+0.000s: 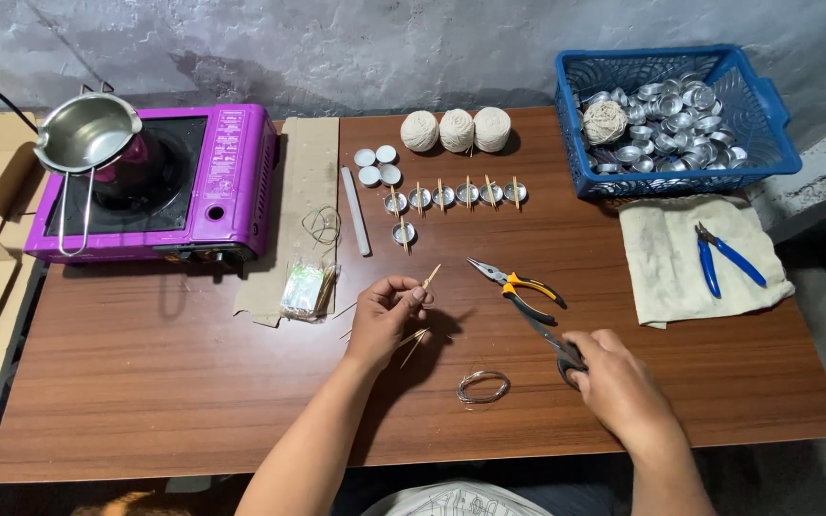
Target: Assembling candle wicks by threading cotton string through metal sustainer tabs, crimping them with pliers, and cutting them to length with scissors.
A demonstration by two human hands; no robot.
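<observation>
Wooden sticks (421,287) are pinched in the fingertips of the left hand (386,320), which is closed around them; more stick ends protrude below the palm. This hand sits just left of the yellow-handled pliers (518,287), the landmark for all positions below. The right hand (614,377) lies below and right of the pliers, closed on the handles of a pair of scissors (552,344), whose blades point up-left toward the pliers. A coil of wire (483,387) rests on the table (145,382) below the pliers, between the two hands.

Above the pliers stands a row of small metal cups (456,196), each with a stick laid across it; three balls of string (456,130) lie beyond that row. Up-right of the pliers, a blue basket (776,134) holds more metal cups. Right of the pliers, blue-handled cutters (727,256) rest on a cloth (662,277). Far left of the pliers, a purple portable stove (231,162) carries a steel pot (88,134).
</observation>
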